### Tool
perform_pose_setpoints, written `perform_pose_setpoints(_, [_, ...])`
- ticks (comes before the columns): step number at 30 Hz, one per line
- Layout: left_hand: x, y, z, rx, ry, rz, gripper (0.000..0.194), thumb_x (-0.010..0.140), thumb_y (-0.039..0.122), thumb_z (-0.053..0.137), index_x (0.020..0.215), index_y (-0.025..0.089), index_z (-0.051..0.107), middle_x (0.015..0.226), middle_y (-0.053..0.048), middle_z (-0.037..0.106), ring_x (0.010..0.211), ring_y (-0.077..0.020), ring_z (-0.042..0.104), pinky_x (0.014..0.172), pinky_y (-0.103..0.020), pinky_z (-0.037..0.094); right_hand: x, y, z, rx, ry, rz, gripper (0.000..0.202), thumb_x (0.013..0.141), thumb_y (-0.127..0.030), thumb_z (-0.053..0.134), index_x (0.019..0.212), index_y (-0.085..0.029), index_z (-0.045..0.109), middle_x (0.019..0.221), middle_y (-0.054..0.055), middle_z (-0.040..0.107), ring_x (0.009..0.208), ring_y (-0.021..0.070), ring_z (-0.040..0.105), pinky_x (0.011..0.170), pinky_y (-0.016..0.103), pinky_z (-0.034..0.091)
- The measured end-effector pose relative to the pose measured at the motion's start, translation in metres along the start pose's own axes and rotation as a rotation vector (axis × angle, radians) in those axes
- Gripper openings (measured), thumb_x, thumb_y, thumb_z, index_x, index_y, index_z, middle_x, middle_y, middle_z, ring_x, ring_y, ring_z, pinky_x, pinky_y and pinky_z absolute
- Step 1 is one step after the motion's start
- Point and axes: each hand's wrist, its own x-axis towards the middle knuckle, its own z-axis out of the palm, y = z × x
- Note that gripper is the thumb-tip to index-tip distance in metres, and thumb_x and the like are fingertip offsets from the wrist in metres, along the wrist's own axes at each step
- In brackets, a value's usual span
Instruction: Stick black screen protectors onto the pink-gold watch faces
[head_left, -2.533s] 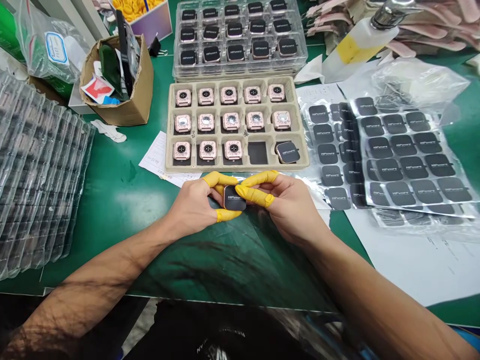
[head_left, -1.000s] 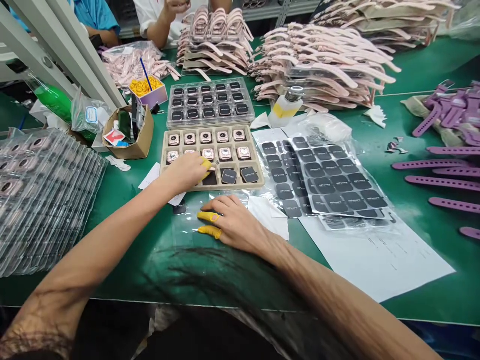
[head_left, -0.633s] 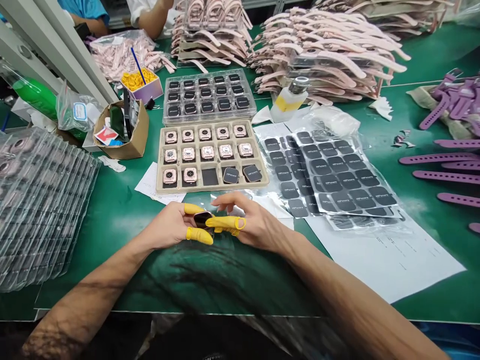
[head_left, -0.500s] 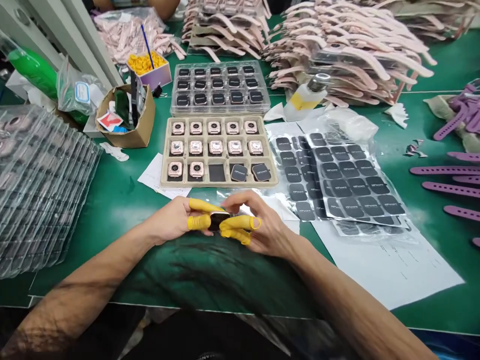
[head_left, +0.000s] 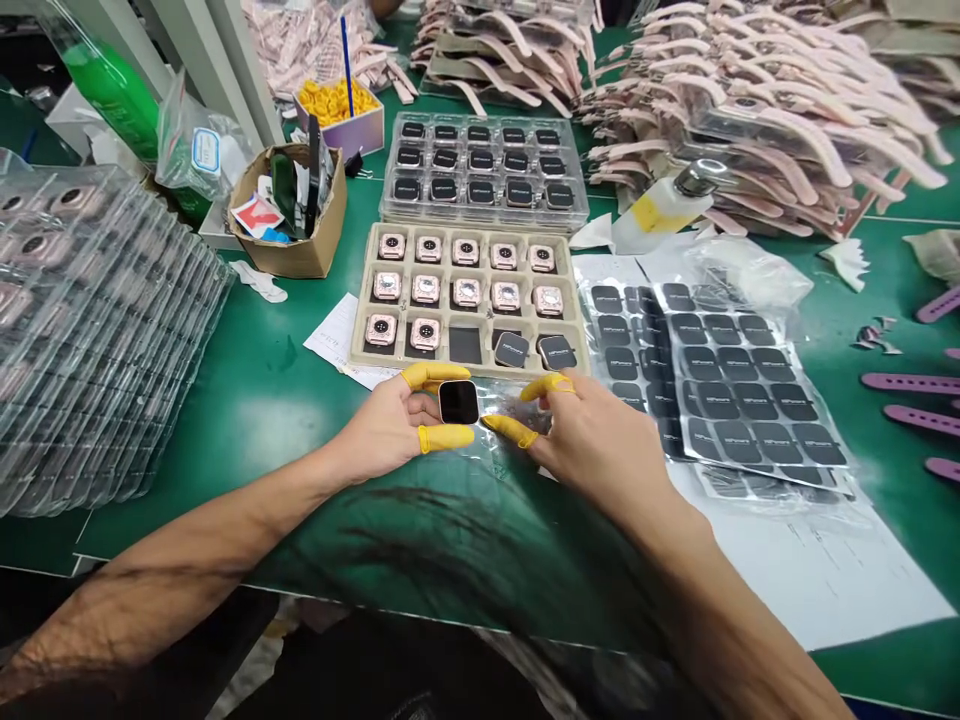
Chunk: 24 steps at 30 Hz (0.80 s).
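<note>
Left hand [head_left: 379, 435] noted at lower centre of frame, fingers [head_left: 444, 437] in yellow cots closed on a watch body [head_left: 458, 402], thumb below and forefinger above, gripping its edges. Right hand [head_left: 600, 450] seen just right of it, fingers loosely spread, holding nothing that could be told; cotted tips resting on a clear film sheet [head_left: 510, 415] lying on the green tabletop [head_left: 247, 400].

Watch body located at frame centre, raised just above the tabletop, directly before the tray. Small, rounded-square, glossy black face upward, pale metallic rim barely visible at the edges. Judged light and rigid; glass face likely slick, prone to smudging and scratching. Best taken by opposite side edges, face left untouched.

Beyond, a beige pulp tray [head_left: 360, 350] found at centre: rose-gold cases back-up in the upper two rows; bottom row with two such cases, one vacant cell, two black-faced units. Behind that, a clear blister tray [head_left: 577, 205] of black-faced units. To the right, sheets of black stickers [head_left: 750, 400] on white paper. At left, stacked clear trays [head_left: 97, 340] and a cardboard box [head_left: 300, 250] of oddments. At upper frame, heaps of pink straps [head_left: 750, 110]; a small box of yellow cots [head_left: 337, 100].
</note>
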Motion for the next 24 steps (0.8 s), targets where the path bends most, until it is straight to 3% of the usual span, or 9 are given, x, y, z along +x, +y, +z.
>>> perform_pose_setpoints(2, [0.0,-0.002,-0.002,0.024,0.014,0.0,0.077,0.054,0.014,0.101,0.124,0.018,0.07,0.085,-0.001,0.073,0.076,-0.0154,0.068,0.08,-0.033,0.061,-0.002,-0.002,0.002,0.083,0.153,-0.073,0.045,0.098,-0.063,0.056,0.114,-0.024,0.072,0.101,0.012,0.068,0.084,0.0294,0.066,0.049,0.039,0.042])
perform_pose_setpoints(4, [0.0,-0.003,-0.003,0.063,0.041,-0.002,0.078,0.051,0.016,0.103,0.123,0.017,0.073,0.078,0.001,0.071,0.072,-0.0156,0.067,0.074,-0.031,0.06,-0.004,-0.009,0.005,0.237,0.24,-0.24,0.045,0.098,-0.061,0.057,0.129,-0.032,0.07,0.125,0.015,0.065,0.106,0.0335,0.067,0.07,0.048,0.057])
perform_pose_setpoints(7, [-0.001,-0.004,-0.003,0.101,0.033,0.032,0.072,0.054,0.018,0.101,0.121,0.017,0.076,0.076,0.0,0.074,0.073,-0.0186,0.071,0.073,-0.031,0.06,-0.005,-0.02,0.009,0.319,0.193,-0.435,0.041,0.097,-0.059,0.057,0.136,-0.049,0.066,0.158,0.009,0.049,0.138,0.0388,0.053,0.102,0.063,0.052])
perform_pose_setpoints(9, [-0.003,-0.003,-0.002,0.094,0.042,0.053,0.069,0.055,0.021,0.101,0.12,0.017,0.077,0.076,-0.002,0.075,0.074,-0.0213,0.073,0.072,-0.033,0.062,-0.005,-0.024,0.011,0.249,0.17,-0.381,0.041,0.098,-0.054,0.056,0.138,-0.053,0.065,0.165,0.005,0.044,0.146,0.0423,0.045,0.108,0.069,0.044])
perform_pose_setpoints(11, [-0.003,-0.002,-0.001,0.078,0.075,0.054,0.071,0.053,0.024,0.101,0.119,0.016,0.078,0.076,-0.003,0.077,0.072,-0.0222,0.074,0.069,-0.034,0.063,-0.006,-0.024,0.012,0.166,0.214,-0.212,0.044,0.099,-0.049,0.054,0.142,-0.051,0.063,0.169,0.007,0.039,0.15,0.0466,0.037,0.109,0.075,0.037])
perform_pose_setpoints(13, [-0.003,-0.002,0.0,0.082,0.09,0.056,0.072,0.053,0.023,0.101,0.12,0.016,0.078,0.077,-0.003,0.077,0.071,-0.0212,0.073,0.069,-0.034,0.063,-0.008,-0.023,0.013,0.136,0.27,-0.137,0.045,0.1,-0.046,0.052,0.144,-0.049,0.061,0.17,0.008,0.035,0.152,0.0474,0.033,0.109,0.076,0.036])
perform_pose_setpoints(17, [-0.001,-0.001,-0.003,0.08,0.061,0.082,0.07,0.052,0.02,0.101,0.118,0.015,0.079,0.076,-0.002,0.077,0.071,-0.0197,0.073,0.07,-0.032,0.063,-0.009,-0.029,0.011,0.165,0.23,-0.356,0.039,0.099,-0.053,0.051,0.135,-0.048,0.066,0.167,0.006,0.041,0.151,0.0444,0.038,0.108,0.072,0.041])
perform_pose_setpoints(21, [0.009,0.013,-0.022,-0.005,0.184,0.259,0.072,0.052,0.028,0.103,0.117,0.016,0.077,0.091,-0.004,0.079,0.082,-0.0207,0.076,0.078,-0.035,0.066,-0.005,-0.045,0.002,0.081,0.333,-0.01,0.03,0.099,-0.042,0.057,0.124,-0.031,0.071,0.155,0.018,0.053,0.14,0.0483,0.049,0.097,0.072,0.047])
perform_pose_setpoints(24, [0.02,0.023,-0.045,-0.01,0.332,0.461,0.069,0.056,0.032,0.103,0.118,0.017,0.076,0.101,-0.004,0.079,0.095,-0.0217,0.076,0.089,-0.037,0.065,0.001,-0.071,0.005,0.283,0.263,0.033,0.034,0.1,-0.04,0.058,0.131,-0.026,0.065,0.121,0.018,0.069,0.103,0.0363,0.066,0.083,0.058,0.057])
